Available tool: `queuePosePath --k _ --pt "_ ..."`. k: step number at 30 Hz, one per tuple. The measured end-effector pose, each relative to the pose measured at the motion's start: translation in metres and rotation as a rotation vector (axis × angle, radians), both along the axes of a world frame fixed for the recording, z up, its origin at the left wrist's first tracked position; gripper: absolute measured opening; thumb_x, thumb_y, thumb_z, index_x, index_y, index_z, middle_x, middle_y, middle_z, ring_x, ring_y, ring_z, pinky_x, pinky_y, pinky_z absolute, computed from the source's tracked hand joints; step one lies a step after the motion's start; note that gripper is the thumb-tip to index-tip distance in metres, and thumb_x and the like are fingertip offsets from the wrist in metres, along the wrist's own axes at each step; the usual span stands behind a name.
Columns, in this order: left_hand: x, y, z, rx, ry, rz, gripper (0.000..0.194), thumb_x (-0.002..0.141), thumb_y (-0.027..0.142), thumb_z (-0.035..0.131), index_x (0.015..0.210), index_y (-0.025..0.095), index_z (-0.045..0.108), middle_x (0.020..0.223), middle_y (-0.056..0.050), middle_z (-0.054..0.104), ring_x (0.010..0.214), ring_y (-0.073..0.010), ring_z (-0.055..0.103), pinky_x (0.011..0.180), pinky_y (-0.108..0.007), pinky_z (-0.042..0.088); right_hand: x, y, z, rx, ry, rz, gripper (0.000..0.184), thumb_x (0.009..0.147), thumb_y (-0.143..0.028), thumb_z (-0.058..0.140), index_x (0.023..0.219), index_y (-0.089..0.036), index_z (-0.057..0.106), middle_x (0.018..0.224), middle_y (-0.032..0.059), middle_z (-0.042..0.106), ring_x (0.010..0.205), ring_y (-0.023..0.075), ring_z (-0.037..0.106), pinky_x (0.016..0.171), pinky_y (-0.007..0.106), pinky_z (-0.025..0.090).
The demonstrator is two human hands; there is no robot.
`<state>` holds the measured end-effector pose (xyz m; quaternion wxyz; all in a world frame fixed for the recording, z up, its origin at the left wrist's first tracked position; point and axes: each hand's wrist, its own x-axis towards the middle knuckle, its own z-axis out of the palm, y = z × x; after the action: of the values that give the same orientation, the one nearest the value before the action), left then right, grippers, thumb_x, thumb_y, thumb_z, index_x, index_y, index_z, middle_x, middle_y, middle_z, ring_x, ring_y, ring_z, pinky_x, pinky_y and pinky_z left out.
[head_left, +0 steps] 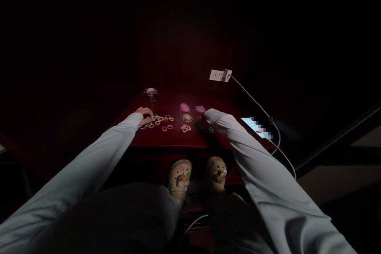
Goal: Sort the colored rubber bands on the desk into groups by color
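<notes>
My left hand [145, 115] is at the left of the table, its thumb and fingers closed on a teal hair tie [153, 118]. Around it lie several loose hair ties [166, 119] in yellow, orange and purple. My right hand [203, 118] is in shadow, mostly covered by its sleeve, so its fingers do not show clearly. Just below it lie green hair ties [210, 130]. Between the hands are a group of pink hair ties [186, 128] and a beige pile of small bands [187, 118]. Behind sit a pink pile [185, 107] and a purple pile [200, 109].
A clear round jar [151, 92] stands at the back left of the dark red table [178, 141]. To the right lies a lit phone [253, 126], its white cable [251, 97] running to a wall socket [216, 75]. Two beige clogs [180, 176] are below the front edge.
</notes>
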<state>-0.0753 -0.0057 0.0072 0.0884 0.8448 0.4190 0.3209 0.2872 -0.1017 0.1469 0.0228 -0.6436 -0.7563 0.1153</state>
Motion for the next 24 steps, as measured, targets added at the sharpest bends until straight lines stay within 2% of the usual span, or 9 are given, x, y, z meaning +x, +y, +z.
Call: queuePosePath --k 3,7,15,19,24 --pt "-0.003 -0.001 -0.001 0.011 0.013 -0.013 0.02 0.084 0.042 0.063 0.088 0.025 0.071 0.111 -0.003 0.078 0.101 -0.0237 0.065 0.104 -0.039 0.045 0.004 -0.008 -0.002 -0.049 -0.15 -0.02 0.016 0.074 -0.007 0.077 0.084 -0.015 0.087 0.081 0.008 0.079 0.085 0.0233 0.077 0.068 0.024 0.051" --pt "-0.005 0.007 -0.004 0.012 0.033 0.0 0.02 0.083 0.042 0.063 0.088 0.024 0.072 0.109 -0.004 0.077 0.1 -0.0245 0.066 0.103 -0.039 0.046 0.005 -0.008 -0.001 -0.036 -0.308 -0.072 0.017 0.079 -0.017 0.08 0.093 -0.012 0.087 0.086 0.0113 0.08 0.092 0.0249 0.078 0.069 0.023 0.05" --pt "-0.007 0.014 -0.007 0.018 0.019 0.005 0.027 0.085 0.047 0.062 0.091 0.023 0.074 0.111 -0.005 0.078 0.098 -0.024 0.066 0.101 -0.039 0.047 0.018 0.0 -0.01 -0.074 -0.175 -0.047 0.019 0.084 -0.024 0.074 0.093 -0.015 0.088 0.081 0.0081 0.077 0.083 0.0212 0.074 0.064 0.024 0.047" --pt "-0.007 0.019 -0.01 0.015 -0.003 0.005 0.026 0.081 0.047 0.064 0.088 0.024 0.074 0.106 -0.005 0.078 0.097 -0.0251 0.067 0.1 -0.041 0.048 0.019 0.001 -0.01 -0.075 -0.173 -0.034 0.019 0.087 -0.025 0.071 0.091 -0.015 0.086 0.078 0.0082 0.075 0.079 0.021 0.072 0.062 0.025 0.045" --pt "-0.007 0.023 -0.009 0.003 -0.031 0.021 0.025 0.079 0.049 0.067 0.084 0.024 0.072 0.104 -0.005 0.078 0.098 -0.0259 0.067 0.099 -0.042 0.049 0.018 0.003 -0.007 0.005 -0.161 -0.013 0.024 0.091 -0.031 0.068 0.094 -0.015 0.086 0.078 0.0084 0.075 0.074 0.0208 0.068 0.063 0.028 0.042"
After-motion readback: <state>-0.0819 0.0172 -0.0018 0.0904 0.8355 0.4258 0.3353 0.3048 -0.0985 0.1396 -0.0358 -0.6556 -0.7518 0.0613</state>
